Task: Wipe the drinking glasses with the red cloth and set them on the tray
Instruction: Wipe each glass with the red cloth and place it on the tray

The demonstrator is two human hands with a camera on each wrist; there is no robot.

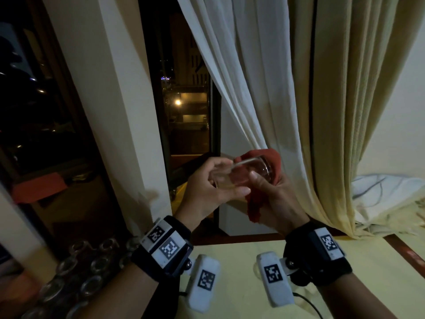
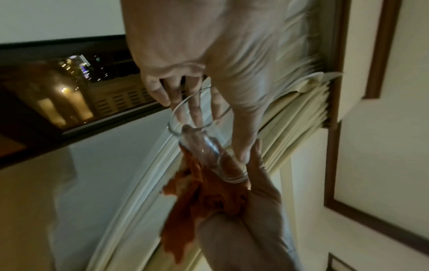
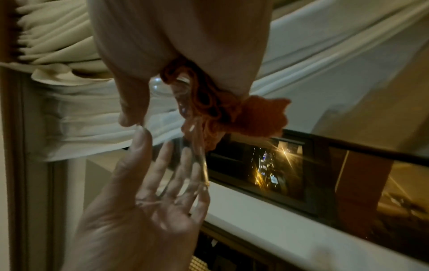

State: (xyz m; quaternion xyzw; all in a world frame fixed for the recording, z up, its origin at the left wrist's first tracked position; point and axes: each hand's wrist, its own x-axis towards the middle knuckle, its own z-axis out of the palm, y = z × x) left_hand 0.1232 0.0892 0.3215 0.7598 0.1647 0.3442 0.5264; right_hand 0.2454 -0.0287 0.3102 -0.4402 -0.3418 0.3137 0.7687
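I hold a clear drinking glass (image 1: 250, 171) on its side in the air in front of the curtain, between both hands. My left hand (image 1: 211, 180) grips its open end, fingers over the rim and thumb underneath. My right hand (image 1: 274, 194) holds the red cloth (image 1: 273, 157) bunched round the glass's base, and a tail of the cloth hangs below the palm. The left wrist view shows the glass (image 2: 209, 152) lying against the cloth (image 2: 209, 198). In the right wrist view the cloth (image 3: 255, 117) bulges out of my right fist.
Several more glasses (image 1: 80, 272) stand in rows at the lower left; what they stand on is too dark to make out. A table with a yellow cover (image 1: 241, 261) lies below my wrists. Cream curtains (image 1: 264, 88) and a dark window (image 1: 184, 100) are just beyond my hands.
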